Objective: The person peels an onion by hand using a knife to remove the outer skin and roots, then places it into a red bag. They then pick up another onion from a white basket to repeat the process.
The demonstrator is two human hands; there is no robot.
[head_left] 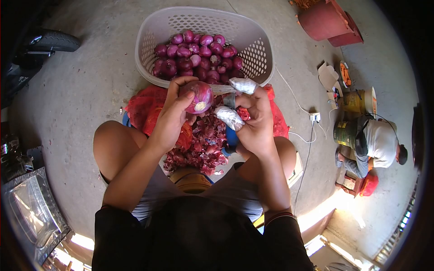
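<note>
My left hand [174, 110] is closed around a red onion [200, 96], its pale cut end facing me. Beside it, my right hand [255, 115] grips a small knife [229, 100] with a short, wide grey blade and a red-wrapped handle. Silver tape [229, 118] covers the thumb and index fingertip of that hand. Blade and onion are slightly apart. Below both hands lies a heap of red onion skins [203, 147], partly on red mesh sacks [147, 108]. Just beyond the hands stands a grey plastic basket [149, 27] holding many shiny peeled onions [194, 56].
A power strip [315, 117] with cables lies on the floor to the right. Farther right, a person [379, 142] bends by buckets [346, 134]. Red tubs [323, 20] stand at the back right, and a black tyre [56, 40] is at the left.
</note>
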